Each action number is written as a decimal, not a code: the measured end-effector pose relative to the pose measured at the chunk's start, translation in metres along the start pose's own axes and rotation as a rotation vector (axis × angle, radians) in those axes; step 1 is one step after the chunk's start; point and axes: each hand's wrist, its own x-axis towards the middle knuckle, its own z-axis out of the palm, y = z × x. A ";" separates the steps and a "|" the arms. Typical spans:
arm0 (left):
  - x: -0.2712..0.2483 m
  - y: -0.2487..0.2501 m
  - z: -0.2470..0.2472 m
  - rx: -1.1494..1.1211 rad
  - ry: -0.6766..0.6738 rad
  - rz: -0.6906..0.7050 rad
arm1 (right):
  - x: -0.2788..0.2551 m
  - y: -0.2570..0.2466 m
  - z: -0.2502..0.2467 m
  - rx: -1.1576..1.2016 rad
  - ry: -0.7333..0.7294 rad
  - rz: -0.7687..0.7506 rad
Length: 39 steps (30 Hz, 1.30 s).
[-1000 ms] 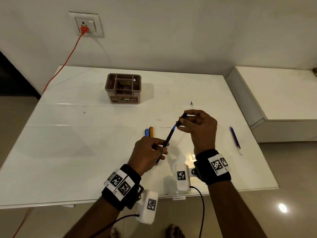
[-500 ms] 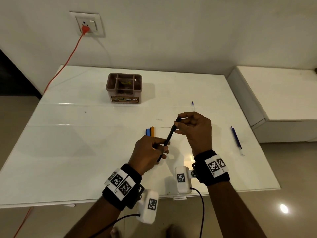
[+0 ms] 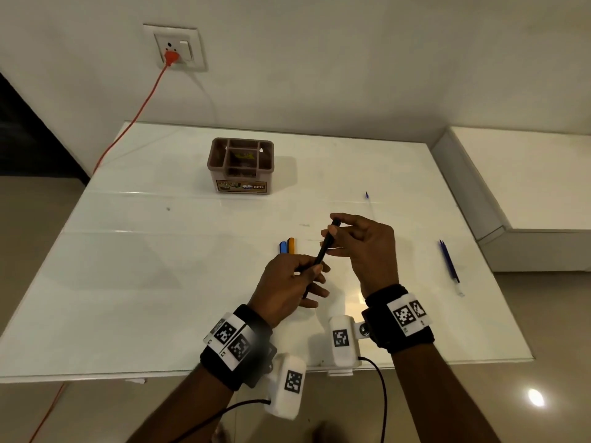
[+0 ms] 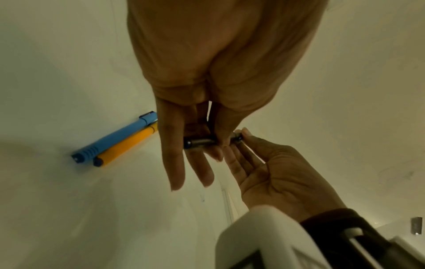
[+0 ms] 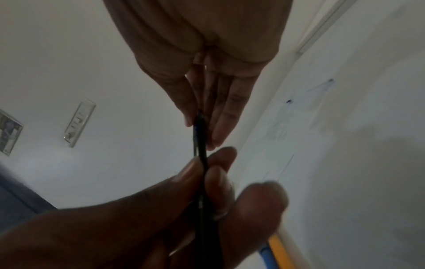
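White, glossy table, far edge against the wall. At the far middle, slightly left of centre, a brown box with open compartments on top and a label on its near face. Near the middle, a light-blue pen and an orange pen, side by side and touching, laid near to far. Well to the right, close to the right edge, a dark-blue pen. Farther back, right of centre, a thin clear stick with a blue far tip. On the left half, a small dark speck.
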 end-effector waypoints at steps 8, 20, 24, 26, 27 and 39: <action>0.000 -0.006 0.005 -0.006 0.053 0.017 | -0.005 0.003 0.007 0.007 0.029 -0.008; 0.003 0.010 -0.010 -0.001 0.132 0.152 | -0.004 -0.014 0.026 -0.114 0.018 -0.130; 0.018 0.023 -0.047 0.157 0.262 0.249 | 0.018 -0.028 0.055 -0.171 0.005 -0.180; 0.034 0.033 -0.071 0.288 0.376 0.293 | 0.043 -0.038 0.067 -0.177 0.035 -0.201; 0.043 0.039 -0.083 0.404 0.461 0.323 | 0.058 -0.043 0.072 -0.158 0.057 -0.201; 0.131 0.063 -0.149 1.062 0.643 0.168 | 0.205 -0.050 0.152 -0.315 0.154 -0.328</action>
